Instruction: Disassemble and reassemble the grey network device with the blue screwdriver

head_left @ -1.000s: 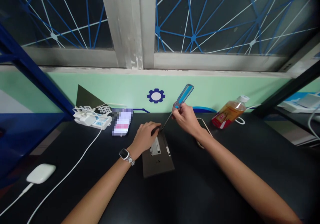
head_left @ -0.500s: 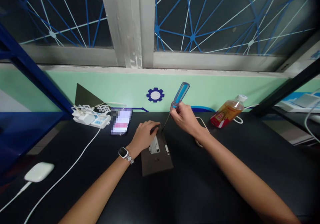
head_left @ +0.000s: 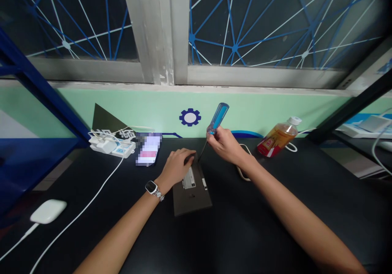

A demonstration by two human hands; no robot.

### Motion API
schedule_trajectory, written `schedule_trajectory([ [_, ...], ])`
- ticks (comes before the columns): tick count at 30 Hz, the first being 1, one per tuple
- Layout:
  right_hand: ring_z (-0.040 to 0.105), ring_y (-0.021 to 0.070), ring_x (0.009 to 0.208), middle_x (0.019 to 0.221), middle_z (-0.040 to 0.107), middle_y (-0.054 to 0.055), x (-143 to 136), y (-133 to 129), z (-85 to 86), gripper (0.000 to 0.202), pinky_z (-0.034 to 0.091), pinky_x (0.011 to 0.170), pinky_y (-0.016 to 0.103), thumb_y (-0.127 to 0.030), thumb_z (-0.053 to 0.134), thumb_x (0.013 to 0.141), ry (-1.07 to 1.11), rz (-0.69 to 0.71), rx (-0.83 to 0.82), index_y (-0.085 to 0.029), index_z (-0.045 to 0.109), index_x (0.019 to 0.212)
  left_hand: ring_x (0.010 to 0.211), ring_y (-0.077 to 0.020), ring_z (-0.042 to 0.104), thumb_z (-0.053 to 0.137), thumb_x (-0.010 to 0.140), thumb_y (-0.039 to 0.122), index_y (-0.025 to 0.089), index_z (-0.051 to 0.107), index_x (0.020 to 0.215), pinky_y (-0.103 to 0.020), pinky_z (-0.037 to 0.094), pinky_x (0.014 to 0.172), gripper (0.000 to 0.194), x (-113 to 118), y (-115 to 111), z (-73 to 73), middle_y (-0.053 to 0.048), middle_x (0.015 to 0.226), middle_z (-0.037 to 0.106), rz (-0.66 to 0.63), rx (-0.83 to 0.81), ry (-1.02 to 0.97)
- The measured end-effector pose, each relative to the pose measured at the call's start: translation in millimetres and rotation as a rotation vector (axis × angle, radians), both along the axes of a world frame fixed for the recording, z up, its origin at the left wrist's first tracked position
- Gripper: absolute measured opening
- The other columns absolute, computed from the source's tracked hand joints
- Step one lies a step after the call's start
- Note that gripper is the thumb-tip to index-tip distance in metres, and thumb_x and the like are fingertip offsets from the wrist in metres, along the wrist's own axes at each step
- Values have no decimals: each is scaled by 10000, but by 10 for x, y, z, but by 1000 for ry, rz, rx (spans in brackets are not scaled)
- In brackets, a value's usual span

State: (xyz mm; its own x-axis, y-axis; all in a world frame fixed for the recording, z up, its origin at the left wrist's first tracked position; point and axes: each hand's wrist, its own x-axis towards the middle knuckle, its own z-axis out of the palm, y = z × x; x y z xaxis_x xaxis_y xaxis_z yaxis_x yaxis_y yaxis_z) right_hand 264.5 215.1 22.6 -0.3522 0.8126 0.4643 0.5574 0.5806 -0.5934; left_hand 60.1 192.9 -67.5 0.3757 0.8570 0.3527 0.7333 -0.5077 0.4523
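Observation:
A flat dark grey-brown rectangular case (head_left: 192, 202) with a white label lies on the black table. My left hand (head_left: 177, 165) grips its far left part, thumb on top and fingers over the edge. In my right hand (head_left: 225, 143) is a screwdriver (head_left: 219, 116) with a clear blue handle, held closed round its lower handle. The shaft slants down to the left, its tip at the far right corner of the case; whether it sits in a screw is too small to tell.
Left of the hands lie a lit phone (head_left: 149, 149), a white power strip (head_left: 124, 148) with plugs, and a white charging case (head_left: 48, 211) on a cable. A drink bottle (head_left: 275, 139) and a pale cable loop (head_left: 243, 176) are on the right. The green wall (head_left: 153, 102) rises behind.
The screwdriver handle has tipped slightly to the left and turned a little in my right hand. My left hand and the case stay where they were.

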Motion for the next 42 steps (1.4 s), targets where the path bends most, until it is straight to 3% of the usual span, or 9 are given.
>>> schedule_trajectory([
  [10, 376, 118, 525, 600, 447, -52, -25, -3, 30, 190, 302, 531, 272, -319, 485, 963, 17, 22, -17, -231, 427, 804, 1208, -263, 577, 488, 991, 224, 262, 634, 1245, -451, 434, 982, 295, 20, -28, 78, -57, 1296, 654, -44, 36, -31],
  [16, 425, 118, 585, 707, 472, -26, -32, 7, 16, 277, 339, 538, 263, -458, 579, 936, 200, 80, -141, -206, 526, 835, 1134, -233, 650, 520, 988, 238, 275, 609, 1302, -423, 481, 986, 328, 91, -9, 146, -42, 1231, 709, -149, -47, -263],
  [22, 439, 109, 573, 696, 473, -27, -48, -9, 8, 303, 348, 516, 252, -467, 607, 922, 236, 126, -204, -193, 566, 800, 995, -222, 730, 470, 1021, 328, 225, 690, 1136, -347, 553, 857, 268, 151, -15, 188, -51, 1077, 775, -208, -206, -495],
  [26, 490, 118, 617, 796, 557, 1, -20, -87, 6, 261, 390, 529, 243, -460, 568, 948, 199, 89, -179, -200, 595, 950, 964, -222, 735, 532, 994, 320, 222, 713, 1046, -327, 555, 815, 213, 155, -38, 187, -45, 1033, 780, -177, -196, -513],
  [29, 577, 149, 700, 915, 640, 41, 162, -216, -23, 256, 431, 565, 255, -439, 518, 979, 119, 1, -122, -214, 567, 1090, 917, -213, 735, 581, 966, 302, 223, 724, 1009, -312, 553, 781, 169, 148, -37, 182, -38, 993, 781, -158, -180, -511],
  [31, 618, 181, 758, 927, 671, 55, 396, -327, -93, 225, 454, 621, 286, -415, 477, 999, -20, -102, -56, -218, 572, 1051, 892, -209, 732, 602, 953, 306, 218, 727, 965, -304, 550, 768, 153, 146, -31, 184, -37, 964, 780, -148, -171, -514],
  [35, 640, 269, 971, 1023, 687, 106, 988, -538, -396, 213, 447, 879, 424, -373, 449, 1008, -318, -335, 139, -211, 586, 1005, 843, -201, 725, 633, 929, 313, 203, 720, 883, -293, 544, 750, 147, 149, -18, 188, -40, 913, 773, -121, -162, -529],
  [37, 600, 320, 1146, 1091, 688, 130, 1230, -619, -571, 229, 406, 951, 479, -366, 437, 1010, -453, -366, 170, -204, 597, 991, 822, -196, 724, 643, 920, 308, 199, 715, 866, -290, 545, 745, 141, 152, -14, 184, -40, 891, 771, -114, -170, -549],
  [42, 611, 282, 1152, 1146, 692, 99, 1480, -752, -795, 227, 401, 974, 459, -321, 421, 1013, -430, -403, 153, -220, 623, 1034, 817, -190, 721, 657, 910, 325, 198, 714, 858, -292, 548, 752, 149, 156, -14, 174, -38, 871, 765, -111, -175, -563],
])
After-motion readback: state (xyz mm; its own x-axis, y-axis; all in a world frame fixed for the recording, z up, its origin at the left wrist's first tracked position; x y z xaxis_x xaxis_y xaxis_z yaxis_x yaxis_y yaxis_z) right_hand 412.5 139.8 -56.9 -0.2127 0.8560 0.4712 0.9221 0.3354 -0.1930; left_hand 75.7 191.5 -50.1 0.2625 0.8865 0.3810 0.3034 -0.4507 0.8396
